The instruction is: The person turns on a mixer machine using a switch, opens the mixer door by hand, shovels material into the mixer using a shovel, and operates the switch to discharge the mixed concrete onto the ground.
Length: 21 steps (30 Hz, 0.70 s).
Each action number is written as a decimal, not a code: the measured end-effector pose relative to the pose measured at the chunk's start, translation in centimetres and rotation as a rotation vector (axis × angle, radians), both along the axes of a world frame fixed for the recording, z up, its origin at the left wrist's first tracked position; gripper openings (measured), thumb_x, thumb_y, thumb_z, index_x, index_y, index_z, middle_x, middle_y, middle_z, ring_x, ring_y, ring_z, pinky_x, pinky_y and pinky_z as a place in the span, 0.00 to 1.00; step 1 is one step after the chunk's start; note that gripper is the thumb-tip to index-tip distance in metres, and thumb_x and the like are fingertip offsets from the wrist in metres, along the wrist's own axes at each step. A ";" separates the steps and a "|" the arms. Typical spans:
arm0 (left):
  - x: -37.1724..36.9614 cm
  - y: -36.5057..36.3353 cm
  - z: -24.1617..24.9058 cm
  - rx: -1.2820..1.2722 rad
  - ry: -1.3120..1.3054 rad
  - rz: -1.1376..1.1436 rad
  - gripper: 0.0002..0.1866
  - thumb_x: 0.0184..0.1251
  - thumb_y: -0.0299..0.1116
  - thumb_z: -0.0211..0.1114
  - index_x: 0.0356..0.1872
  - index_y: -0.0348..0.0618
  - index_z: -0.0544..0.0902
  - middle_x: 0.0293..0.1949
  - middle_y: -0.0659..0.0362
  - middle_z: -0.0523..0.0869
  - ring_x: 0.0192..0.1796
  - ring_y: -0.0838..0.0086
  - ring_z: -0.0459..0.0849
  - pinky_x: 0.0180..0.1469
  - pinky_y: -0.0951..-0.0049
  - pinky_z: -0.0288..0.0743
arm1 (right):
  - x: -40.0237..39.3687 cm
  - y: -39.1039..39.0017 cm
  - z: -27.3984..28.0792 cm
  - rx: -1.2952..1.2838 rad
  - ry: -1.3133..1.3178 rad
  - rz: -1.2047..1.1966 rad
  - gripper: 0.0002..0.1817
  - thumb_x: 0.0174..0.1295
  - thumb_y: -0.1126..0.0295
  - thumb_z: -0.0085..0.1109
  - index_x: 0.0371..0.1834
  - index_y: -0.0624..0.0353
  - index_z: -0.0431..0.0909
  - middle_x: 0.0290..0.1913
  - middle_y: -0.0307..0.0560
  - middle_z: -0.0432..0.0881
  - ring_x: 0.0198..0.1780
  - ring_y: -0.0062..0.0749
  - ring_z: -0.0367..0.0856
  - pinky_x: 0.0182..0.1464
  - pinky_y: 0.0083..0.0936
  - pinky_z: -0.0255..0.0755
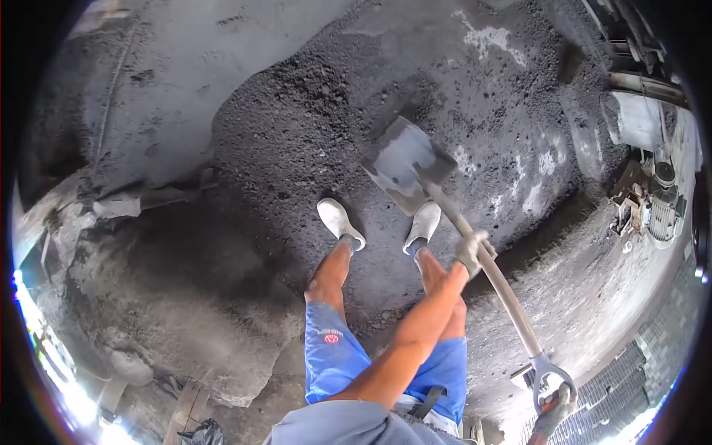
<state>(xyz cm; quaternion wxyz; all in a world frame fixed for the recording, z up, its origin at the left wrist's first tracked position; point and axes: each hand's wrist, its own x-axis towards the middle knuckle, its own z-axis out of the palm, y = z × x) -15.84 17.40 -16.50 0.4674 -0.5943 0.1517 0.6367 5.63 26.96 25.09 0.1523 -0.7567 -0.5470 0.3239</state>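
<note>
A square-bladed shovel [512, 304] slants across the view, its flat grey blade [400, 163] over the dark gravelly ground in front of the feet. My left hand [473, 254], in a pale glove, is wrapped round the middle of the wooden shaft, with the arm crossing in front of the right leg. At the lower right, my gloved right hand [555, 412] grips the D-shaped handle at the shaft's end. Little or no material shows on the blade, apart from dark patches.
Loose dark gravel [297, 119] lies ahead and left of the shoes [341, 222]. A big pale rock-like mass [185, 319] stands at the left. Assorted items [645, 204] sit by the right wall, and stacked tiles or bricks [623, 378] are at the lower right.
</note>
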 end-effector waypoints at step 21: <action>-23.2 -25.5 -29.2 -0.458 0.340 0.119 0.09 0.66 0.34 0.67 0.32 0.43 0.76 0.23 0.58 0.76 0.25 0.67 0.78 0.32 0.62 0.79 | -8.2 -3.2 -45.9 -0.310 0.261 0.251 0.03 0.56 0.79 0.57 0.29 0.60 0.74 0.18 0.41 0.74 0.14 0.24 0.71 0.15 0.24 0.67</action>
